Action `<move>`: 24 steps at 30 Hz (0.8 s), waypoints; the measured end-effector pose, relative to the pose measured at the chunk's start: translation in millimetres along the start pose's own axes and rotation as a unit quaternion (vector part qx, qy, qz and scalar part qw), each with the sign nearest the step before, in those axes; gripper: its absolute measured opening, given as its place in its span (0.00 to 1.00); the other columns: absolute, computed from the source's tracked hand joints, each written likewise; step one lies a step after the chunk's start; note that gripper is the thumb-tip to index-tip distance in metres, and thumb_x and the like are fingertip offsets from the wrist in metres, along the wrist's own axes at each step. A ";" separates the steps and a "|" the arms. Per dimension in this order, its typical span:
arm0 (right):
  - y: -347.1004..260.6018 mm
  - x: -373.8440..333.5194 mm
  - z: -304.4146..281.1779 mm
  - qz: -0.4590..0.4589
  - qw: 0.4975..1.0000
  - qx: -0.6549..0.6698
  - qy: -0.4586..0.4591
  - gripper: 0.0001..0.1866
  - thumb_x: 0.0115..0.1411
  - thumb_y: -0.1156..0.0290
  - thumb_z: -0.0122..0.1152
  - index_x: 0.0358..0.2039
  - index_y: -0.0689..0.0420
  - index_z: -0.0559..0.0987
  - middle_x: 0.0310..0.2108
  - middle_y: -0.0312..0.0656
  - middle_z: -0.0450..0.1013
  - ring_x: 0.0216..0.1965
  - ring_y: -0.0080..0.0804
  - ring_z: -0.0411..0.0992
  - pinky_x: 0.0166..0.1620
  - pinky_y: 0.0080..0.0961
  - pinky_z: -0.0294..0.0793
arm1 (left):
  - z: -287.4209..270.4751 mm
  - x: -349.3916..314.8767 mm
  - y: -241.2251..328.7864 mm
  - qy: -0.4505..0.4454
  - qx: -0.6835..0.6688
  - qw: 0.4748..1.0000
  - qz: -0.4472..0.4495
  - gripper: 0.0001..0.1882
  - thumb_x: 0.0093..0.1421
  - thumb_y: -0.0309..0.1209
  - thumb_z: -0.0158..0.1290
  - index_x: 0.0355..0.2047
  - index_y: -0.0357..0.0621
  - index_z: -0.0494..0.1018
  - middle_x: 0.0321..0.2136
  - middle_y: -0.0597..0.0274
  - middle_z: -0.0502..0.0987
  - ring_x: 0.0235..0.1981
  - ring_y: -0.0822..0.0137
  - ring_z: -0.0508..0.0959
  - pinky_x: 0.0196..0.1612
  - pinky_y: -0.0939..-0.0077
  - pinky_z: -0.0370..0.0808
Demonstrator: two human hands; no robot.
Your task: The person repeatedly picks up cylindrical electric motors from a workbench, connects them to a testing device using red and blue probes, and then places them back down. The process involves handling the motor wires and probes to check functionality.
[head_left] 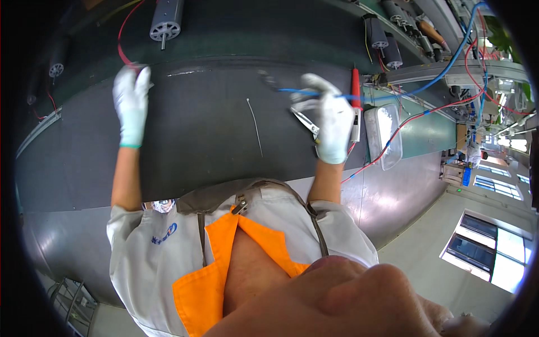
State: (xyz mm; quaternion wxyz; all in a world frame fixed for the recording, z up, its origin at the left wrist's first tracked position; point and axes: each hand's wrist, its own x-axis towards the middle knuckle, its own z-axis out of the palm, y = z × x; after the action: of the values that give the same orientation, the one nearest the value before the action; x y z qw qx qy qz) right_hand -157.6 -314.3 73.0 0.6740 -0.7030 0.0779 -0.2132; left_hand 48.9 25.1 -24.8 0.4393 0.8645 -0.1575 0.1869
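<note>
My left hand [132, 101], in a white glove with a green cuff, is at the left side of the dark work surface. Its fingertips are closed on a red wire [120, 48] that runs up toward the far edge. My right hand [335, 121], gloved too, is at the right with thumb and fingers apart. A blue hose [387, 98] crosses in front of its fingers, its grey tip blurred. Beside that hand lie metal pliers [305, 121], partly covered. A thin white cable tie [255, 123] lies between my hands.
A grey cylindrical motor [166, 25] is beyond my left hand; more motors [379, 36] stand at the far right. Right of my right hand are a red-handled tool [355, 87] and a clear plastic box [397, 140] of white ties. A red cable [412, 118] hangs past the box.
</note>
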 end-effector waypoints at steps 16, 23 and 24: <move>119.5 279.7 -219.8 -0.016 0.725 -0.679 0.118 0.34 0.62 0.50 0.62 0.62 0.57 0.72 0.52 0.65 0.76 0.54 0.62 0.75 0.58 0.49 0.73 | 186.1 -91.2 187.8 -0.395 0.001 0.808 0.436 0.35 0.58 0.50 0.61 0.63 0.53 0.70 0.55 0.57 0.74 0.62 0.51 0.68 0.67 0.44 0.62; 169.9 342.5 -330.9 0.181 0.608 -0.731 0.252 0.50 0.62 0.34 0.54 0.70 0.63 0.61 0.55 0.64 0.73 0.55 0.60 0.76 0.54 0.50 0.76 | 230.4 -89.1 211.2 -0.412 -0.050 0.779 0.470 0.35 0.62 0.55 0.57 0.63 0.49 0.70 0.56 0.56 0.73 0.66 0.52 0.65 0.68 0.42 0.59; 185.4 332.6 -277.6 0.178 0.563 -0.766 0.254 0.52 0.61 0.32 0.54 0.70 0.64 0.59 0.54 0.66 0.72 0.54 0.61 0.76 0.53 0.50 0.77 | 230.3 -88.3 205.9 -0.420 -0.040 0.789 0.447 0.35 0.62 0.55 0.57 0.63 0.49 0.70 0.56 0.56 0.73 0.65 0.51 0.66 0.68 0.42 0.59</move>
State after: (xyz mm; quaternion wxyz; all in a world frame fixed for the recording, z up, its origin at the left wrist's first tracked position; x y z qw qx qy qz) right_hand 61.4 -714.9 -43.9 -0.1410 -0.8442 0.5034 -0.1184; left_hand -76.2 -270.0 -46.7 0.2316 0.6727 -0.7023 -0.0254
